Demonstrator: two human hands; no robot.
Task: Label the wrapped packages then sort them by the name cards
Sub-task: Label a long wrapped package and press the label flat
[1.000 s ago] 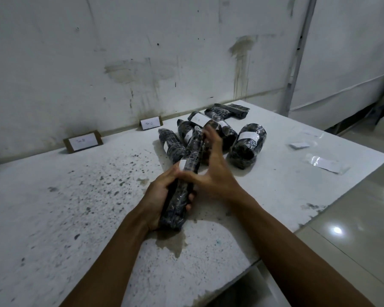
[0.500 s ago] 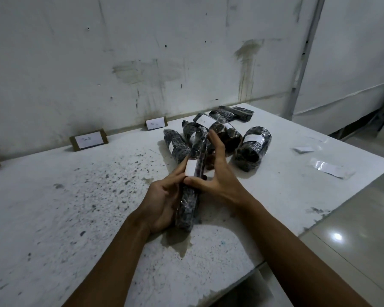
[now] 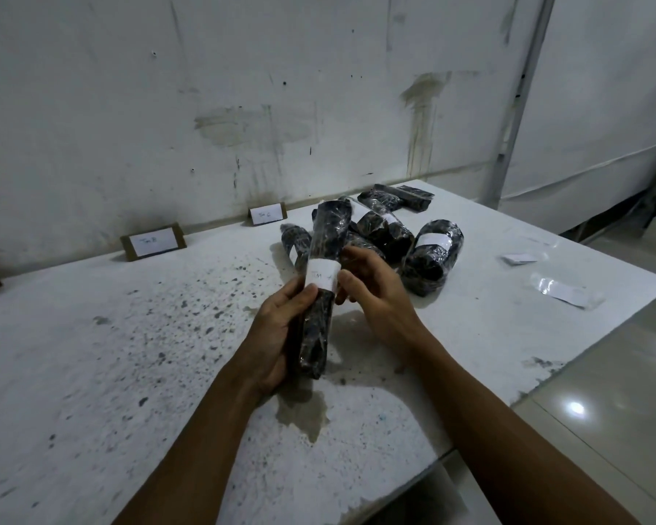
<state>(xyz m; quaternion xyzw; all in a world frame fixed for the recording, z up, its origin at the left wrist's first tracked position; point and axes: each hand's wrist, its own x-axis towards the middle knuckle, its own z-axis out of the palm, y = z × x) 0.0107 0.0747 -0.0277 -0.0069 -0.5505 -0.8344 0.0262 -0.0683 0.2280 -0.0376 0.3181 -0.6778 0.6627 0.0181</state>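
Head view: the left hand (image 3: 277, 335) grips a long wrapped package (image 3: 320, 293) by its lower half, fingers curled round it, holding it tilted up above the middle of the table (image 3: 91, 373). A white label (image 3: 322, 278) circles the package at mid-length; the writing is too faint to read fully. The right hand (image 3: 372, 293) has its thumb and fingertips pressed against the label's right edge, the other fingers loosely curled.

The step in hand looks like seating the label. To do it well, rub the thumb along the edge until it lies flat on the film, while the left hand keeps the roll from turning.

The other packages (image 3: 430, 252) lie heaped toward the far right corner. Two name cards (image 3: 153, 242) (image 3: 266, 214) lean along the far edge, and spare labels (image 3: 563, 289) lie by the right edge.
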